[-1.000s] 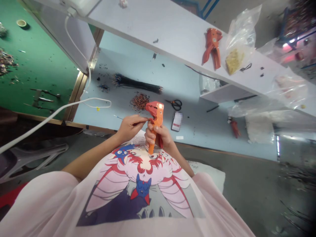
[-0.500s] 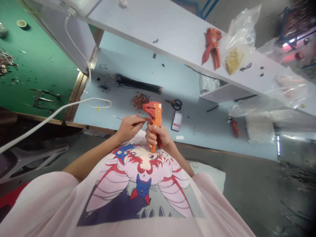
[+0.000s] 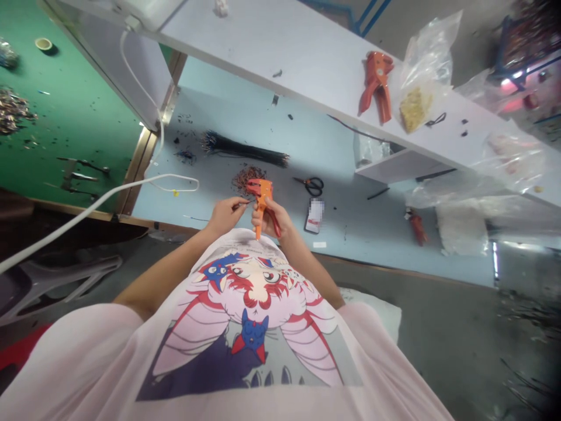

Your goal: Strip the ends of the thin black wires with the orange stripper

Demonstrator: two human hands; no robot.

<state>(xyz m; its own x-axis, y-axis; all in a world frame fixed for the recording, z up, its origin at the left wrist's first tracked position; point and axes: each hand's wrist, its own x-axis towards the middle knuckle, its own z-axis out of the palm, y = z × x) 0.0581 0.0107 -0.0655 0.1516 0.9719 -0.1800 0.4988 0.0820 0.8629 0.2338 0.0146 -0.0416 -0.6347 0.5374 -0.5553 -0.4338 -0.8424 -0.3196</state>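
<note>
Blue tabletop (image 3: pixel 346 231): from the orange hand tool (image 3: pixel 263 192), clippings pile (image 3: pixel 246 174) at 11 o'clock, black wire bundle (image 3: pixel 249 151) beyond, scissors (image 3: pixel 314 186) and phone (image 3: pixel 312 222) around 3.
Room: green tabletop (image 3: pixel 103 96) at 10, white shelf (image 3: pixel 307 64) across 12 to 2, grey floor (image 3: pixel 438 327) at 4.
Right hand (image 3: pixel 277 220): fingers curled round the tool's handle, its end toward 6.
Left hand (image 3: pixel 224 215): between 8 and 9, fingers pinched together on a thin dark wire (image 3: pixel 248 202).

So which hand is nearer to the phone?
The right hand: it grips the orange tool, left of the phone. The left hand is farther left, on the tool's other side.
</note>
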